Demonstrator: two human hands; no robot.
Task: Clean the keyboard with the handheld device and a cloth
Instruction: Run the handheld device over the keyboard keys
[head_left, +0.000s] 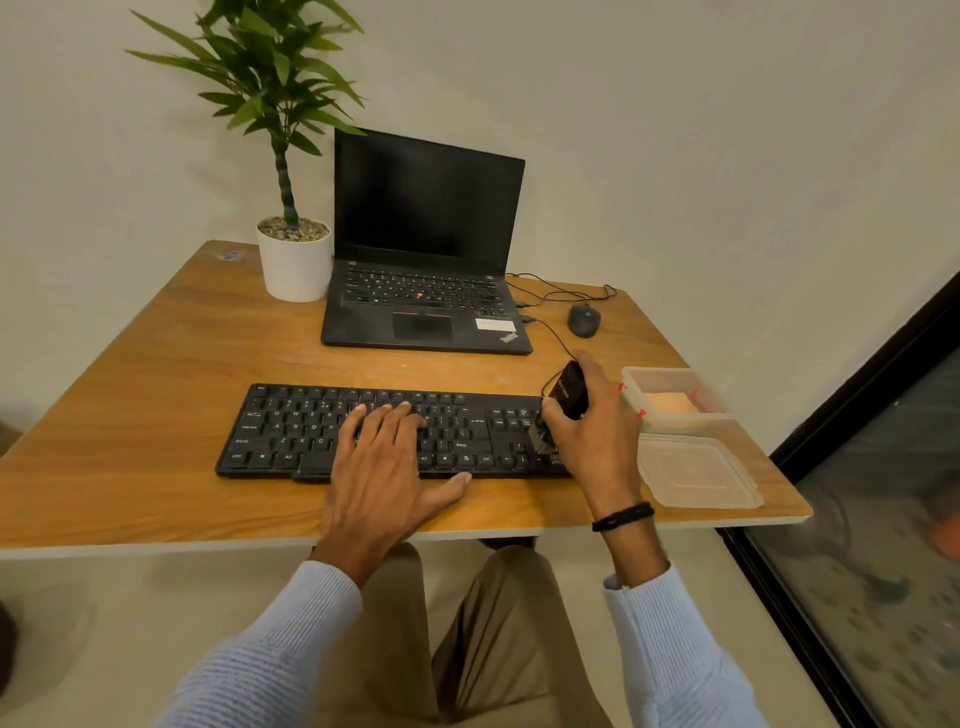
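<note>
Head camera looks down on a black full-size keyboard (363, 431) lying parallel to the near edge of the wooden table (156, 364), toward its right half. Over the keyboard's right end, at the number pad, the right hand (592, 431) is closed around a small black handheld device (571, 389), held tilted with its brush-like nozzle (543, 439) pointing down onto the keys, which looks like the suction or brushing pass of the task. The left hand (384, 467) lies flat and open on the middle keys, fingers spread and thumb at the front edge, holding nothing; it is probably there to keep the board from sliding under the device. Just right of the keyboard, by the table's right edge, stands an open clear plastic container (631, 397) with something orange-pink inside, possibly the cloth, though I cannot tell; its lid (696, 473) lies in front of it near the front-right corner. Farther back sit an open ThinkPad laptop (426, 249), a wired mouse (584, 319), and a potted plant (293, 260) toward the back-left.
</note>
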